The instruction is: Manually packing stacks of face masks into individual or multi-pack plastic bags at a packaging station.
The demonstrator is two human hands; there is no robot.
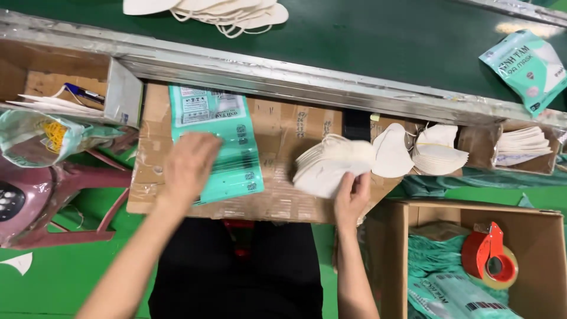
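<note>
My left hand (188,166) lies flat, fingers together, on a stack of teal printed packaging bags (227,127) that rests on a cardboard board (283,136) across my lap. My right hand (352,198) grips the lower edge of a fanned stack of white folded face masks (331,162) lying on the board's right part. More white masks (393,152) sit just right of that stack.
A metal rail (266,74) borders a dark green conveyor belt (366,35) carrying loose masks (227,12) and a packed teal bag (525,68). Mask stacks (440,153) lie right. A cardboard box (534,236) holds a red tape dispenser (489,255). A pink plastic stool (41,207) stands left.
</note>
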